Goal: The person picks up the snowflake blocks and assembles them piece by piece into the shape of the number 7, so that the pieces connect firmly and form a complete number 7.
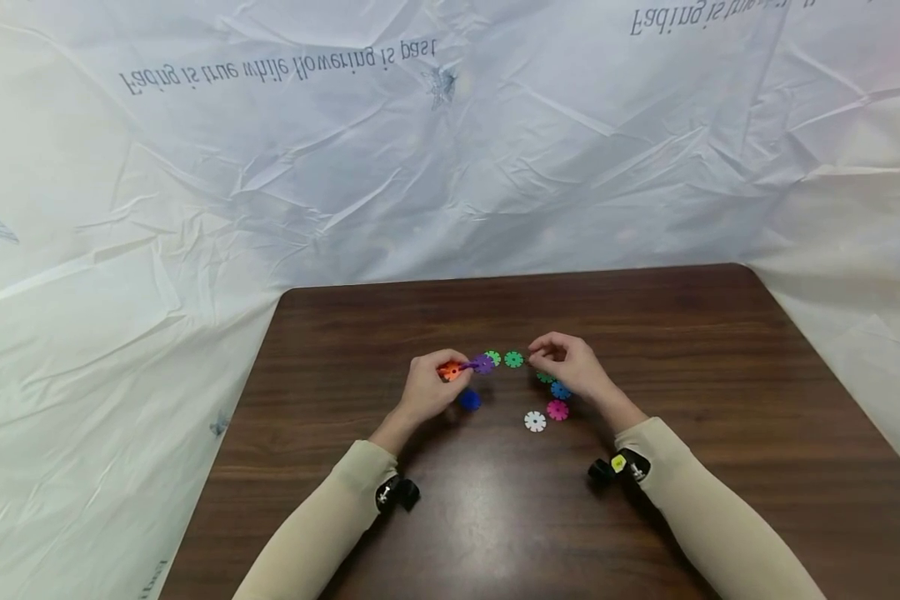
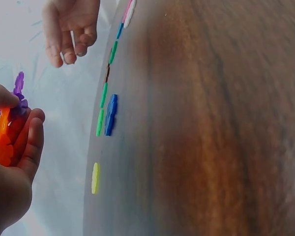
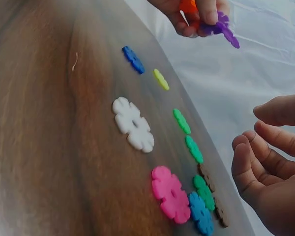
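My left hand [image 1: 426, 390] holds joined flower-shaped plastic discs above the table, pinched between thumb and fingers. Orange discs [image 2: 1, 150] lie against the palm, and purple discs [image 2: 20, 93] stick out past the fingertips. To the right, my right hand [image 1: 573, 365] hovers with loosely bent fingers and nothing between them. Below it lie a green disc [image 3: 203, 192], a light blue disc [image 3: 200, 214] and brown discs [image 3: 205, 177]. A dark blue disc [image 1: 470, 401] lies near the left hand.
Other loose discs lie flat on the brown table [image 1: 487, 517]: white [image 1: 535, 422], pink [image 1: 558, 410], bright green [image 1: 513, 359] and yellow [image 3: 161, 79]. Behind the table's far edge hangs a creased pale sheet [image 1: 450, 167] with printed lettering.
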`<state>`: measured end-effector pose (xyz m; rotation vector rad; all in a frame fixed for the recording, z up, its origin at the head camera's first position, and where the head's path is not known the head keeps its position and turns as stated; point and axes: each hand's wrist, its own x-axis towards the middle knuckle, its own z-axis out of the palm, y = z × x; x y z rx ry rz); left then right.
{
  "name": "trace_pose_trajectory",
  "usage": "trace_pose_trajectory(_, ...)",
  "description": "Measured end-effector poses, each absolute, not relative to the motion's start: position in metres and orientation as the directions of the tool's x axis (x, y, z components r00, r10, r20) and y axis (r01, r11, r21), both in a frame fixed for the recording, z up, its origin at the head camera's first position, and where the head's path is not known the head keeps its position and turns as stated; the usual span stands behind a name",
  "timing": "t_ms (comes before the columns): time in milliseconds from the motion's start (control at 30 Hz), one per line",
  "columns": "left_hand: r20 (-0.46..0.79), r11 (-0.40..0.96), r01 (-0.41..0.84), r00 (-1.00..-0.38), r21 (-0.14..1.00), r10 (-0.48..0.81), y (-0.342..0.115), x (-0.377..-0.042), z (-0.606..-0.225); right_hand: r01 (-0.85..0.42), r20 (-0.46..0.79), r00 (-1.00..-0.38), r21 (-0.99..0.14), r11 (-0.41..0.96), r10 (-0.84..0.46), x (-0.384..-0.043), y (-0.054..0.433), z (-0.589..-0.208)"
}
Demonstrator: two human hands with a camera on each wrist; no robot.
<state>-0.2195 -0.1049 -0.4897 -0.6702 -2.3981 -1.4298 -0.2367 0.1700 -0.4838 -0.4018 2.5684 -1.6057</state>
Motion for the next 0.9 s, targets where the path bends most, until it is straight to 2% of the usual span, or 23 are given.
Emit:
trace_pose_trajectory(133, 0.451, 0.412, 0.516, -0.856, 0.751, 0.252, -0.107, -0.220, -0.490, -0.169, 0.061, -0.970, -0.864, 0.474, -0.235, -0.235, 0.171, -0.484)
trace_pose_trajectory(533, 0.426, 0.406, 0.502, -0.864, 0.764, 0.268, -0.108, -0.219, -0.489, -0.208, 0.110, -0.977, -0.686, 0.697, -0.183, -0.233, 0.177, -0.493)
trace_pose_trajectory(900, 0.419, 0.422, 0.500, -0.866, 0.757, 0.274, -0.108, -0.219, -0.490, -0.201, 0.099, -0.979, -0.623, 0.756, -0.179, -0.231, 0.179, -0.502)
